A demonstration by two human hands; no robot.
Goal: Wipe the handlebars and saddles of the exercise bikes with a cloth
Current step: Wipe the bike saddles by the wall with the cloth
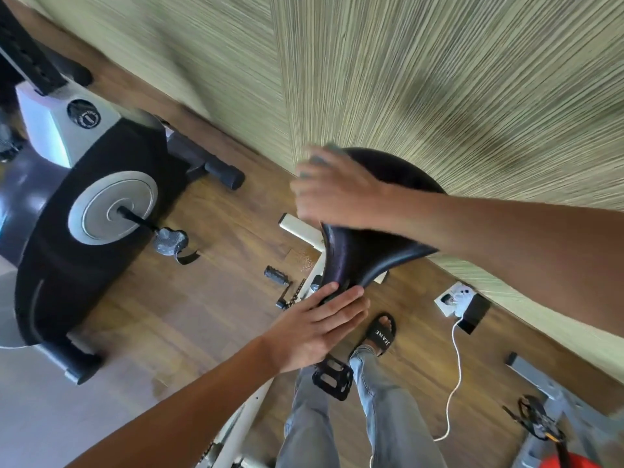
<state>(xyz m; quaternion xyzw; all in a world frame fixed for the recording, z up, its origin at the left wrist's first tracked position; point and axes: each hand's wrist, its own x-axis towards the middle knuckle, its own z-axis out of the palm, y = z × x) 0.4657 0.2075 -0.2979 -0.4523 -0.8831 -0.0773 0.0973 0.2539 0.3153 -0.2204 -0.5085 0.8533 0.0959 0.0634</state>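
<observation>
A black saddle [368,251] on a white-framed exercise bike [304,231] fills the middle of the view. My right hand [332,190] lies blurred on the saddle's wide rear, fingers curled over a grey cloth [315,161], of which only small bits show between the fingers. With straight fingers, my left hand [314,324] rests against the saddle's narrow nose. No handlebars are in view.
A black and silver exercise bike [84,204] stands at the left, its pedal [170,241] sticking out. A green striped wall [439,79] runs behind. A phone [456,298] charges on a white cable [456,366] by the wall. A grey bike frame [547,410] stands at lower right, beyond my sandalled foot [380,334].
</observation>
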